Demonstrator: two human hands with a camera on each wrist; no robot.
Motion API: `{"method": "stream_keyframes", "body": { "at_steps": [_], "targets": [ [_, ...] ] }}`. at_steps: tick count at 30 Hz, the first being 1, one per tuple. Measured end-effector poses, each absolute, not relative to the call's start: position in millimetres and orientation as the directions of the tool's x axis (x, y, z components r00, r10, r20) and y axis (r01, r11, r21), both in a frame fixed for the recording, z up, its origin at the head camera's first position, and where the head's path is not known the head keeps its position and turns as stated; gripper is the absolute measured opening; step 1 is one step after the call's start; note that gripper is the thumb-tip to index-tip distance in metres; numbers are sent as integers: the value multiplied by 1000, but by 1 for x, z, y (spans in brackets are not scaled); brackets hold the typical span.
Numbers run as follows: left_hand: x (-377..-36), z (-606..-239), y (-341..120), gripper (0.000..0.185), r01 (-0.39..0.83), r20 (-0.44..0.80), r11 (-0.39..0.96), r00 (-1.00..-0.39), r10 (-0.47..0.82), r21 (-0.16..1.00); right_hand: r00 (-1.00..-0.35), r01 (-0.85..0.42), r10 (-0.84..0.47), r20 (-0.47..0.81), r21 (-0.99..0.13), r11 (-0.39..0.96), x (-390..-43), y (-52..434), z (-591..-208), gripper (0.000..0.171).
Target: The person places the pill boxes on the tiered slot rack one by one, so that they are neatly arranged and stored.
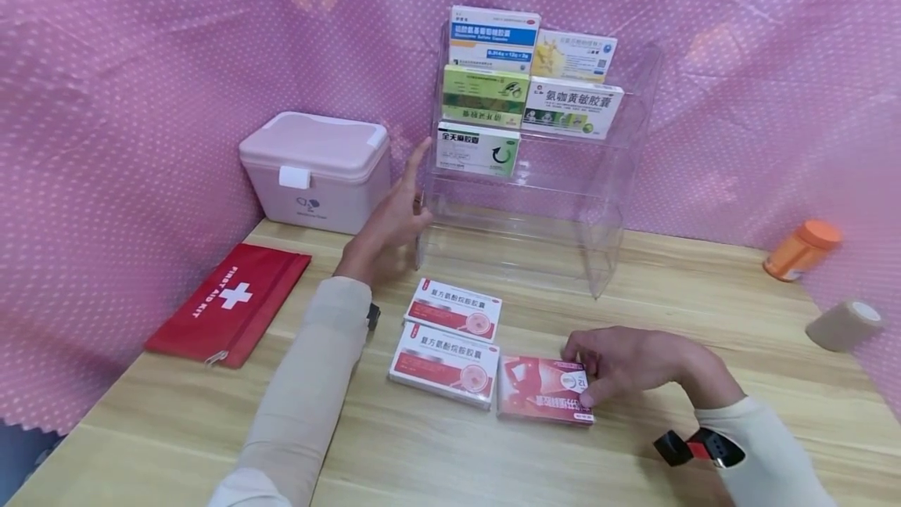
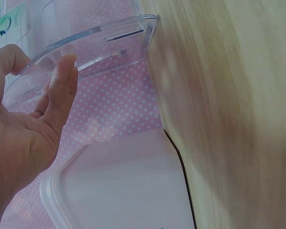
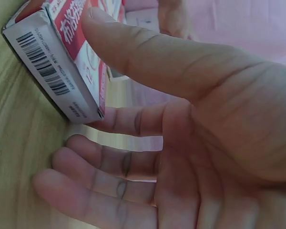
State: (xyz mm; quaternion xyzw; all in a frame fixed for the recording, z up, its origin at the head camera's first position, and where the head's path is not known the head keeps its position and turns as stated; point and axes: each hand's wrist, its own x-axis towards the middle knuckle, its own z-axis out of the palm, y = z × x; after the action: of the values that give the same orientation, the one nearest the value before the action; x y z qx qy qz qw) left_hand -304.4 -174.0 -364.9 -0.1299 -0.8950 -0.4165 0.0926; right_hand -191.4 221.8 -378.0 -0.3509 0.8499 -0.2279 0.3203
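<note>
pink-red medicine box (image 1: 543,390) – flat on wooden table (image 1: 633,452), beside white boxes (image 1: 445,362)

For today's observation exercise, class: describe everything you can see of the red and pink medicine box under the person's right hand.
The red and pink medicine box is a flat cardboard carton lying face up on the wooden table, right of two white and red boxes. Its top carries white lettering; one white end panel shows a barcode. It looks closed and undamaged. The right hand grips its right end, thumb on top, fingers against its side.
</note>
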Motion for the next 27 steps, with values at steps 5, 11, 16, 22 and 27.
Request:
{"method": "stream_keyframes", "body": {
  "at_steps": [5,11,16,22,27],
  "targets": [
    [-304,-365,-174,126,305,266,604,-951,155,736,-544,-510,-766,-342,-589,626,-192,219,-381,51],
    [-305,-365,-174,125,308,273,603,-950,152,736,-575,-491,-732,-365,-562,666,-192,214,-383,54],
    [-306,-365,-172,125,306,269,604,-951,154,736,-594,-475,-709,-380,-546,691,-190,213,-382,53],
    [-305,-364,-172,124,317,278,599,-947,160,735,-610,-452,-680,-407,-526,720,-189,209,-384,53],
    [-306,-364,-172,124,316,277,594,-948,160,740,-611,-450,-677,-409,-524,723,-190,208,-385,51]
  ]
}}
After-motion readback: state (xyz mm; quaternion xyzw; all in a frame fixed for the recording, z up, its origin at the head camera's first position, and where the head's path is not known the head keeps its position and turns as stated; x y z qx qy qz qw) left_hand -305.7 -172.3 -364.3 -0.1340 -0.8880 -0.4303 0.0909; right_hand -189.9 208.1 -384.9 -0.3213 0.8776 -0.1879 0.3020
